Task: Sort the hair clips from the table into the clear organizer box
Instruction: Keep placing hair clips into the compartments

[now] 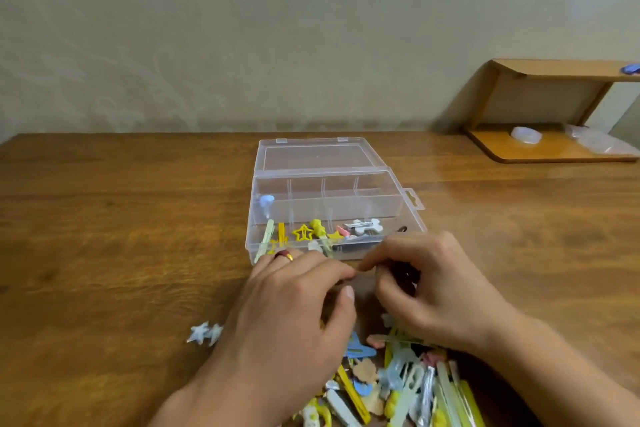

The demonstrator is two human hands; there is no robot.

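The clear organizer box [398,191] lies open in the middle of the wooden table, its lid flat behind it. Its front compartments hold yellow, pink and white clips, and a pale blue clip [266,202] stands at the left. A heap of hair clips [398,381] in mixed colours lies near the front edge. My left hand [294,308] and my right hand [436,284] meet just in front of the box, fingertips together, pinching a small dark clip [401,274] that the fingers mostly hide.
Two white star clips [206,333] lie apart to the left of my left hand. A low wooden shelf [540,152] stands at the back right against the wall, with a clear tape roll [526,133] and plastic wrap on it.
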